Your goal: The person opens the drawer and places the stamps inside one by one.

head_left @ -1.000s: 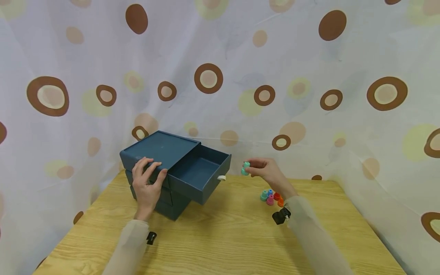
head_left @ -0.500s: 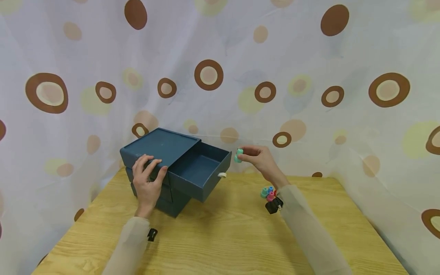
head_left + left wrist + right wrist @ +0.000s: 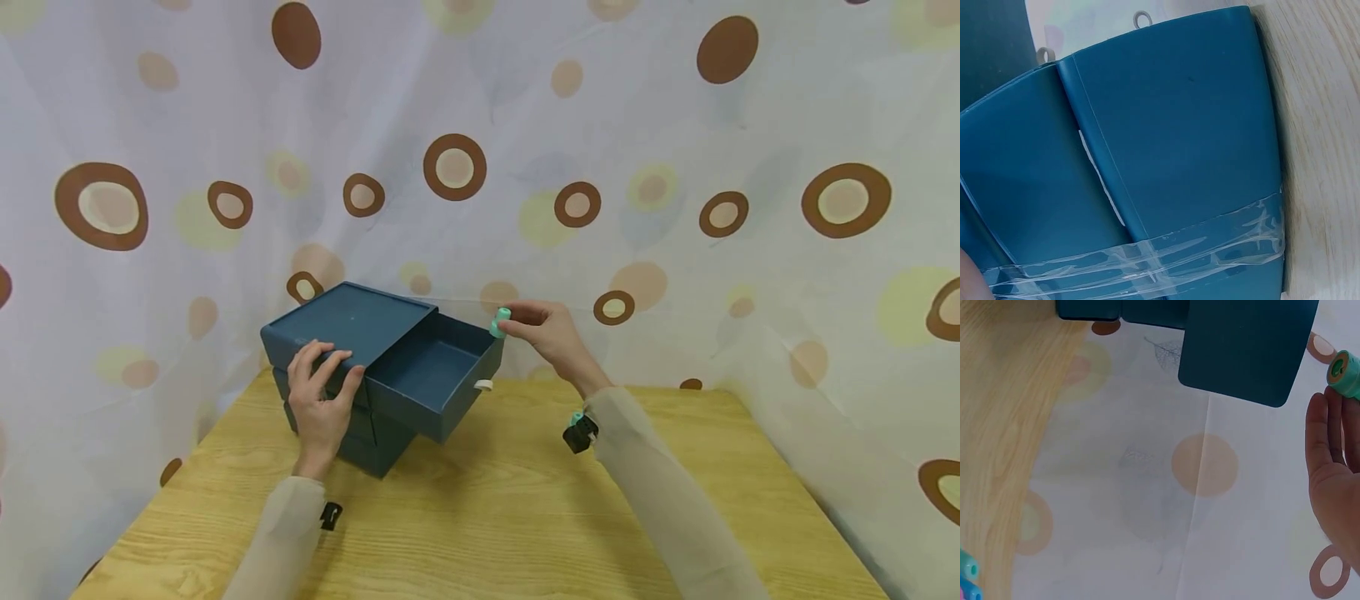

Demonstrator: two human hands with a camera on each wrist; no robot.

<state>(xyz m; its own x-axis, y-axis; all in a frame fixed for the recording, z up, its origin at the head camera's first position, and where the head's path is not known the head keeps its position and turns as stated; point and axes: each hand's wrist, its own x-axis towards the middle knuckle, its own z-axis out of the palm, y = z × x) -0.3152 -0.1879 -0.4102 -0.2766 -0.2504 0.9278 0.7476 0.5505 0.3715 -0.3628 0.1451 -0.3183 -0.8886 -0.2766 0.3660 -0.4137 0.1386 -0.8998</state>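
A small mint-green toy stamp (image 3: 498, 322) is pinched between the thumb and fingers of my right hand (image 3: 551, 337), above the far right corner of the pulled-out drawer (image 3: 408, 408). Its round patterned face shows in the right wrist view, where the stamp (image 3: 1346, 374) is partly cut off. The drawer is the top one of a dark blue drawer unit (image 3: 348, 321); its visible inside holds nothing. My left hand (image 3: 322, 408) rests with spread fingers on the unit's near top edge, thumb near the drawer opening.
Behind my right wrist, a green stamp (image 3: 577, 417) peeks out on the wooden table (image 3: 480, 525); the right wrist view shows a blue one (image 3: 969, 589) beside it. A white pull loop (image 3: 483, 385) sticks out from the drawer front. Clear tape (image 3: 1210, 244) wraps the unit's side.
My right hand has moved left and up with the stamp, from beside the drawer to over its corner. My right wrist now covers most of the other stamps. The left hand stays put.
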